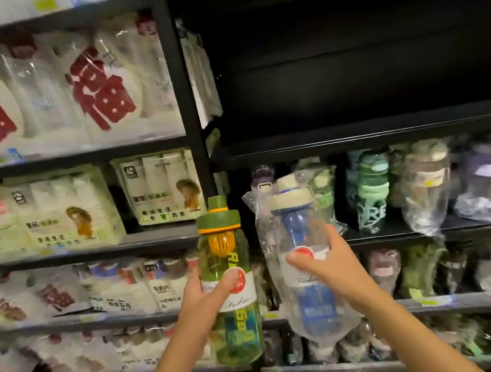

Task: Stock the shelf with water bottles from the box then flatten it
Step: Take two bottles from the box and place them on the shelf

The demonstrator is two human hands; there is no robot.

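Left hand (204,290) grasps a green bottle (228,284), right hand (329,264) a bagged blue bottle (304,259); best stood upright on the bare shelf (373,131) above the fingers (231,278).

Green bottle (229,287) upright, blue wrapped bottle (309,271) beside it

**Blurred stock, hidden palms**

The packs (33,99) on the left shelves are smeared by blur, their small print unreadable. The wrapped bottles (428,184) at right dissolve into glare. Both forearms (419,335) are cut off by the bottom edge.
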